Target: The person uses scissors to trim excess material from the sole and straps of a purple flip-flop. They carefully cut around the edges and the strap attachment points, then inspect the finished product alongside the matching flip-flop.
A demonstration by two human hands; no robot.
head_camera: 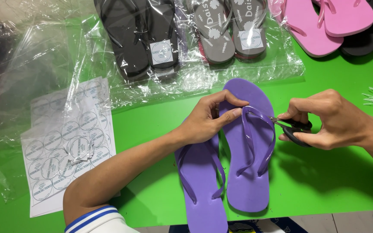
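Two purple flip-flops lie on the green table. The right flip-flop lies flat, its toe pointing away from me. My left hand pinches the front of its strap near the toe post. My right hand holds small black-handled scissors, their tips touching the strap at its right side. The left flip-flop lies partly under my left wrist, close to the table's near edge.
Sheets of round white stickers lie at the left. At the back, black flip-flops and grey flip-flops sit in clear plastic bags. Pink flip-flops lie at the back right. Loose clear plastic covers the far left.
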